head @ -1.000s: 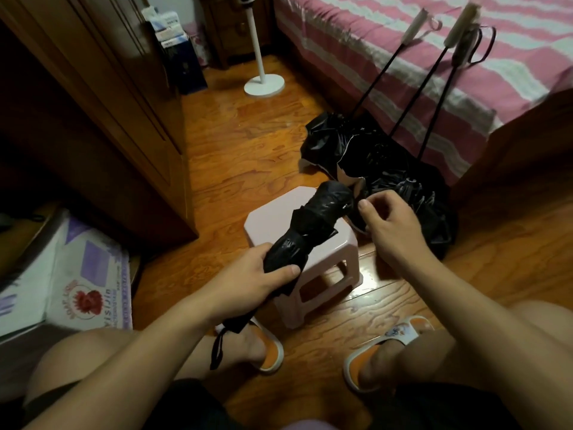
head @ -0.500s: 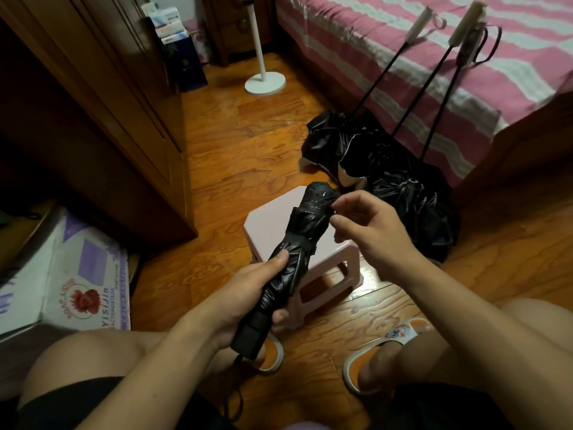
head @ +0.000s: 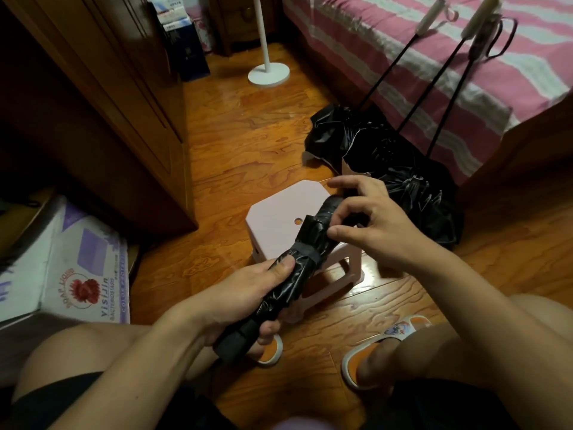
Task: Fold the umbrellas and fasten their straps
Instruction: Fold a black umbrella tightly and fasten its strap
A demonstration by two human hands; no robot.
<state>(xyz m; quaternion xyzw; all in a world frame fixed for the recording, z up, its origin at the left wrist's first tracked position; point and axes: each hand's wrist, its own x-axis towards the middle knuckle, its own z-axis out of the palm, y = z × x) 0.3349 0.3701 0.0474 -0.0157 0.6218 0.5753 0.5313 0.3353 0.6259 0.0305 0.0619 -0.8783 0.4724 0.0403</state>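
A folded black umbrella point(head: 291, 274) lies slanted above a pale pink stool point(head: 276, 225). My left hand point(head: 245, 293) grips its lower part near the handle, thumb pressed on the fabric. A dark strap point(head: 310, 252) runs round the canopy just above that thumb. My right hand point(head: 369, 225) pinches the upper end of the umbrella with thumb and fingers. Behind the stool, three unfolded black umbrellas point(head: 387, 153) lie heaped on the floor, their long shafts leaning on the bed and their pale handles point(head: 428, 17) resting on the cover.
A wooden wardrobe point(head: 102, 97) stands at left with a printed cardboard box point(head: 74, 268) beside it. A pink striped bed point(head: 434, 66) fills the right. A white lamp base point(head: 268, 77) stands on the wooden floor beyond. My slippered feet point(head: 384, 346) are below the stool.
My left hand slid down the umbrella toward the handle. My right hand moved from beside the tip onto the upper end, and the strap now runs round the canopy.
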